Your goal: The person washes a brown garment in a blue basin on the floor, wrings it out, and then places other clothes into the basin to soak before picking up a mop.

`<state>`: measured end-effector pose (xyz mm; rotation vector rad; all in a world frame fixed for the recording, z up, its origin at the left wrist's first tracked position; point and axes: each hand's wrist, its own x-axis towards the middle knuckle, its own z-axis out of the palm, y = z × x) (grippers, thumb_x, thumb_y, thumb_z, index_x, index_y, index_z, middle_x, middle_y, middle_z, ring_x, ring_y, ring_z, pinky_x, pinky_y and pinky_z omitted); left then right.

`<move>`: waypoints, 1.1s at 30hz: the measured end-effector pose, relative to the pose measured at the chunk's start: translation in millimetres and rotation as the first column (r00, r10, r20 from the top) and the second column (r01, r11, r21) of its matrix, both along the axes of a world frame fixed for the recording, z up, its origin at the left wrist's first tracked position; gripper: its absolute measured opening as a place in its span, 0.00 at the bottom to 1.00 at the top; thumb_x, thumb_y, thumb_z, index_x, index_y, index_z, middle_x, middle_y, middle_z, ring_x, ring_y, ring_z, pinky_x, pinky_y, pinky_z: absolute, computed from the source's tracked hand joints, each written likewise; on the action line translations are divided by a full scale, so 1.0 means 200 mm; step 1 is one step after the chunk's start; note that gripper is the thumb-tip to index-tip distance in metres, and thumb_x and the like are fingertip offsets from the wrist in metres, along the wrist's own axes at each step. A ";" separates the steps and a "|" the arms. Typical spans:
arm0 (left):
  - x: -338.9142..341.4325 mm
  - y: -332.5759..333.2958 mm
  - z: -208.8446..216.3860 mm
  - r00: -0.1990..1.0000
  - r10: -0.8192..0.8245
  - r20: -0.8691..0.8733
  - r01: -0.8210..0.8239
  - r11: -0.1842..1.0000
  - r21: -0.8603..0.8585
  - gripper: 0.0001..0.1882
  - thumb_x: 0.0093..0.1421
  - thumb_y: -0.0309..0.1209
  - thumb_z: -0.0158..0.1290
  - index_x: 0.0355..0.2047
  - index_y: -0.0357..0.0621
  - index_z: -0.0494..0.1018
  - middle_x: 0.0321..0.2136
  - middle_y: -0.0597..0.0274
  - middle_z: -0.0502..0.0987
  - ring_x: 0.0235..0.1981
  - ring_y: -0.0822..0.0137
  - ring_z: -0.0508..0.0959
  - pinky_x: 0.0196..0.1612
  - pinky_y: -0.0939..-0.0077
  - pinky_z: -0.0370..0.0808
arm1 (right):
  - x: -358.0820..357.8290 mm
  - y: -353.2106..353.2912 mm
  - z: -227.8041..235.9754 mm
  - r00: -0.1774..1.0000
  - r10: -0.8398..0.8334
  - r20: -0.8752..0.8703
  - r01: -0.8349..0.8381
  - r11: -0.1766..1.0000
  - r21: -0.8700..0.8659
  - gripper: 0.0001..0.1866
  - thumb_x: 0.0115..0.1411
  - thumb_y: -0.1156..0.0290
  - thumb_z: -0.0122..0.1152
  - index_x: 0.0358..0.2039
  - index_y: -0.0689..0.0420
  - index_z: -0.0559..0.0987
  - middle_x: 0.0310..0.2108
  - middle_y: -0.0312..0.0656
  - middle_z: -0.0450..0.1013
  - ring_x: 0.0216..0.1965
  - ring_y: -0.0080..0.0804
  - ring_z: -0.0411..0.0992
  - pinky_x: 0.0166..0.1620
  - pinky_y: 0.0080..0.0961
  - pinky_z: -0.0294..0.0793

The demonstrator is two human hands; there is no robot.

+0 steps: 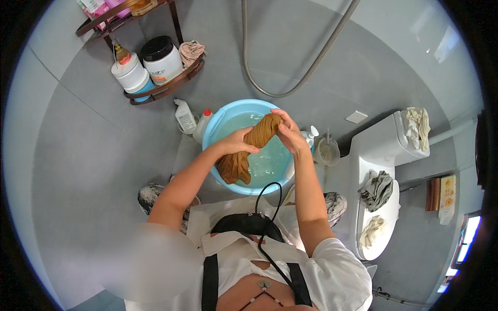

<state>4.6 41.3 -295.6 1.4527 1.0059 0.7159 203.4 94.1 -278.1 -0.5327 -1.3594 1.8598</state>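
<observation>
Grey bathroom tiles, white toilet at right; left fingers, right fingers gripping brown cloth over blue basin.

Grey tile everywhere here, a broad wall rising ahead of the left hand, thin seams running off to its left. And up there, ahead and left of that hand, a dark brown two-tier corner shelf! Straight ahead of the right hand, a metal hose loops down. Rightward from that hand: a small white wall plate, then a white toilet, and farthest out, a window, blazing bright.
</observation>
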 end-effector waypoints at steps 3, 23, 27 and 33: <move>-0.05 0.08 0.00 0.952 -0.170 0.255 0.239 0.933 -0.268 0.28 0.43 0.31 0.59 0.44 0.35 0.63 0.35 0.56 0.72 0.36 0.66 0.72 0.43 0.74 0.68 | 0.01 0.04 0.03 0.990 0.119 -0.073 -0.118 0.993 0.018 0.36 0.44 0.52 0.64 0.51 0.53 0.62 0.48 0.41 0.62 0.52 0.35 0.58 0.54 0.35 0.55; 0.15 0.11 0.02 0.983 -0.157 0.100 0.180 0.935 -0.306 0.22 0.42 0.34 0.59 0.35 0.36 0.66 0.26 0.61 0.71 0.26 0.68 0.72 0.30 0.75 0.70 | -0.16 0.04 0.07 0.906 -0.424 0.001 0.422 0.901 -0.099 0.05 0.51 0.78 0.47 0.29 0.60 0.70 0.15 0.37 0.63 0.18 0.26 0.64 0.25 0.22 0.66; 0.20 0.09 -0.03 0.994 0.021 -0.106 -0.029 0.996 -0.079 0.23 0.40 0.34 0.59 0.34 0.35 0.65 0.26 0.58 0.72 0.27 0.66 0.73 0.31 0.75 0.70 | -0.19 0.05 -0.02 0.836 -0.547 0.051 0.548 0.836 -0.012 0.05 0.51 0.79 0.45 0.28 0.61 0.70 0.15 0.38 0.64 0.16 0.24 0.64 0.22 0.20 0.65; 0.27 0.06 -0.10 0.900 0.143 -0.412 -0.178 0.983 -0.048 0.28 0.37 0.36 0.59 0.37 0.33 0.64 0.28 0.53 0.73 0.30 0.60 0.74 0.35 0.72 0.70 | -0.19 0.03 -0.18 0.715 -0.692 0.101 0.683 0.722 0.112 0.04 0.51 0.79 0.44 0.27 0.62 0.69 0.15 0.38 0.65 0.16 0.23 0.65 0.22 0.21 0.66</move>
